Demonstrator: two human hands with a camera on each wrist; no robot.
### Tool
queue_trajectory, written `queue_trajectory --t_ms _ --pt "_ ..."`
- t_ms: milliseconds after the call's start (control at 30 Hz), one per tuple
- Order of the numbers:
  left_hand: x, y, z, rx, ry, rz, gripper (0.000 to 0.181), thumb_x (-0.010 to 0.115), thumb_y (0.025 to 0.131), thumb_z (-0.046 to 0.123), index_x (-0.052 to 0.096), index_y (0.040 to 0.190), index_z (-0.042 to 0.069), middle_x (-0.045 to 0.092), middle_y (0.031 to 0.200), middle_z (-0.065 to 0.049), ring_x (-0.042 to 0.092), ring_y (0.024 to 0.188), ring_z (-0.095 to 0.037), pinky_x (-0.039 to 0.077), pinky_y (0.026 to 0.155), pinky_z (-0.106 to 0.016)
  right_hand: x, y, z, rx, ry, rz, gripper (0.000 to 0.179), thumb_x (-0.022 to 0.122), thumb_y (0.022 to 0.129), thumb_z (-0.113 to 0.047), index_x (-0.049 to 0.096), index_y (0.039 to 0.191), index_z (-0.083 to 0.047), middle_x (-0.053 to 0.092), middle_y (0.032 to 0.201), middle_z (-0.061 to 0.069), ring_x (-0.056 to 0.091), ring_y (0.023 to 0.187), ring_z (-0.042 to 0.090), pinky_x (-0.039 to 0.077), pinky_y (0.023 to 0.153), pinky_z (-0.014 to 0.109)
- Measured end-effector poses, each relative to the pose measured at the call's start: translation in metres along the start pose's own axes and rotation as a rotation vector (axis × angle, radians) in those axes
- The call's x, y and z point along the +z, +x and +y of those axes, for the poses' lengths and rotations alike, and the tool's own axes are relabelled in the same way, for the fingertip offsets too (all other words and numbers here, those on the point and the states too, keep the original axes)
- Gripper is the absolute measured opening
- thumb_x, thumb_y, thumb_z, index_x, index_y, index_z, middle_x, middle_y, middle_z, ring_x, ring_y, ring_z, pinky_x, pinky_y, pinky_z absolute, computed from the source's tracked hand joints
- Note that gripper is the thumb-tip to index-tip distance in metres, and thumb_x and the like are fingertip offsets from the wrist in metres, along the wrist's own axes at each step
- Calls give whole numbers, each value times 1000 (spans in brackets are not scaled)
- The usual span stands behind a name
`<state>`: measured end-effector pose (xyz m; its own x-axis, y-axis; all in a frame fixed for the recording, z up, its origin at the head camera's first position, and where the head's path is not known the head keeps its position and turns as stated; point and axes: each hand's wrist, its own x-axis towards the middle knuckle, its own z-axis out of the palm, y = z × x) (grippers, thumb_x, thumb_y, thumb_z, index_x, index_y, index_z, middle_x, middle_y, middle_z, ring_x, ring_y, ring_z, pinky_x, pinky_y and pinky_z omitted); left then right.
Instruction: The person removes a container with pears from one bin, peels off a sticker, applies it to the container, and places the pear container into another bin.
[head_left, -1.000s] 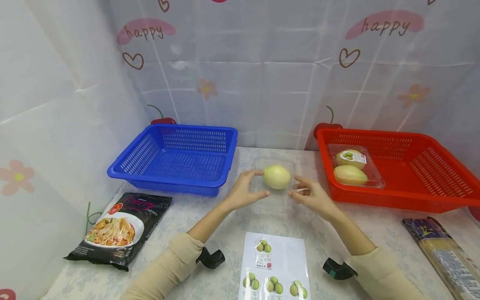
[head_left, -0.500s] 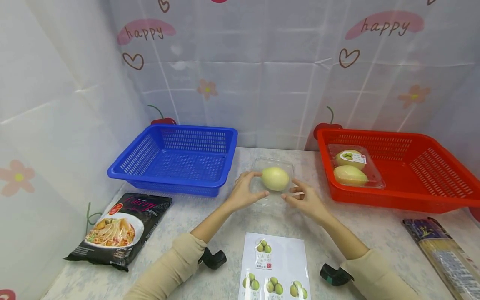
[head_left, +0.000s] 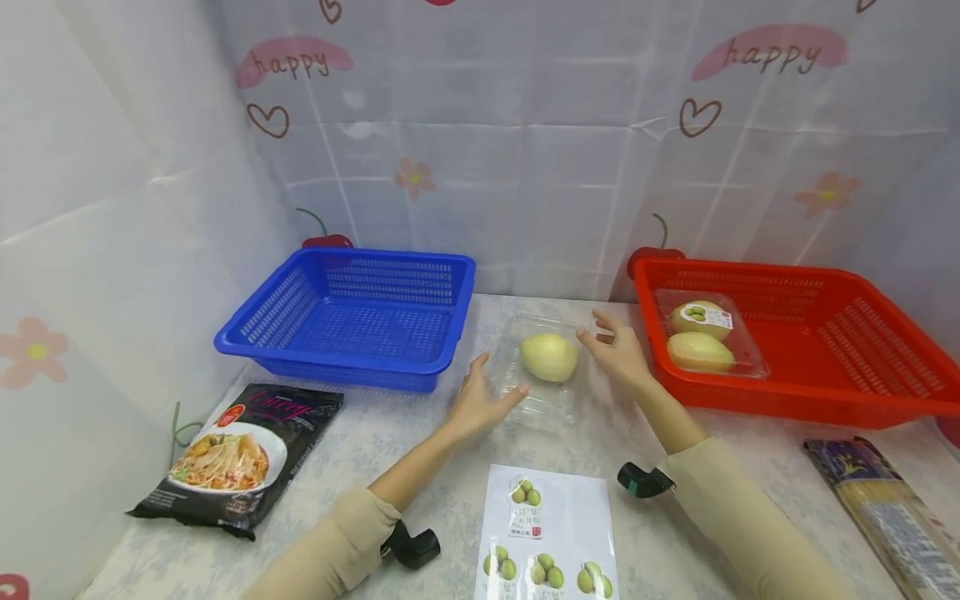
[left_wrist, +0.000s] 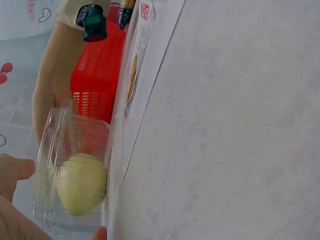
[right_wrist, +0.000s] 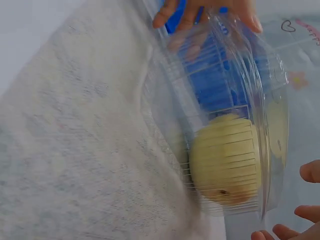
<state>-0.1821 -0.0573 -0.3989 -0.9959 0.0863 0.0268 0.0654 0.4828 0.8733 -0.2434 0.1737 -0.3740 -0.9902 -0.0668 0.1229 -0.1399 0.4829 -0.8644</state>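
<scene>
Room between plastic container [head_left: 540, 408] and printed sheet [head_left: 566, 512]; blue basket [head_left: 345, 362] bars left, red basket [head_left: 802, 396] right.

My bare left hand [head_left: 477, 405] is stretched forward, its thumb spread wide from the fingers. My bare right hand [head_left: 622, 355] is farther forward, fingers slightly bent, thumb pointing inward. Both my forearms [head_left: 411, 470] slant toward each other, beige cloth sleeves [head_left: 341, 542] ending short of the wrists [head_left: 448, 435].

The left wrist view's edge cuts off the left hand [left_wrist: 14, 219].
</scene>
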Motion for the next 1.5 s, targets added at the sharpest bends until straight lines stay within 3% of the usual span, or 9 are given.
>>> queue_trajectory --t_ms 267,367,467,567,700,833,967,1100,1500 --pt "0 -14 1 3 -10 89 80 70 81 35 28 142 2 42 126 -32 53 108 -43 46 89 -55 8 31 2 54 34 11 54 54 95 -22 38 140 4 37 142 28 43 125 44 38 103 48" --pt "3 -18 2 -24 -99 46 81 70 82 31 24 143 5 37 128 -34 66 82 -35 53 76 -45 12 40 4 60 41 -1 51 53 95 -21 42 137 5 41 140 28 43 126 42 36 105 47" --pt "8 -21 2 -51 -249 -17 83 69 84 24 15 146 6 27 136 -37 67 59 -30 56 60 -37 16 46 7 65 82 -26 48 52 95 -17 44 135 8 45 136 29 46 123 41 38 104 46" --pt "12 -21 2 -25 -324 -21 85 68 84 18 12 146 4 23 139 -39 68 64 -28 57 61 -32 19 48 9 77 135 -50 45 51 95 -14 45 133 10 49 132 29 51 118 41 43 100 43" --pt "15 -20 4 20 -303 31 84 68 83 17 15 145 1 27 137 -37 68 69 -27 56 65 -30 19 48 9 105 170 -69 44 50 97 -16 46 132 10 49 131 28 54 114 41 46 96 41" --pt "14 -19 7 38 -297 109 80 69 81 14 21 143 1 33 133 -34 67 67 -25 55 60 -30 16 46 8 134 175 -85 46 49 97 -19 45 133 10 49 131 29 53 116 40 44 99 42" --pt "11 -15 7 22 -275 205 76 69 79 11 26 141 1 38 128 -30 61 67 -19 52 57 -28 14 41 11 118 136 -89 46 49 98 -21 46 131 11 49 131 30 54 115 41 42 100 44" --pt "7 -11 8 -7 -245 260 77 70 79 12 26 142 3 39 128 -28 58 78 -21 51 64 -31 10 31 14 75 54 -78 46 48 98 -23 49 129 11 52 127 30 57 109 41 47 94 43" --pt "5 -2 12 35 -226 252 79 73 76 11 32 142 3 41 135 -28 49 113 -42 46 91 -50 1 -16 15 60 -50 -23 45 49 97 -22 52 126 11 59 115 30 63 96 37 53 74 26"
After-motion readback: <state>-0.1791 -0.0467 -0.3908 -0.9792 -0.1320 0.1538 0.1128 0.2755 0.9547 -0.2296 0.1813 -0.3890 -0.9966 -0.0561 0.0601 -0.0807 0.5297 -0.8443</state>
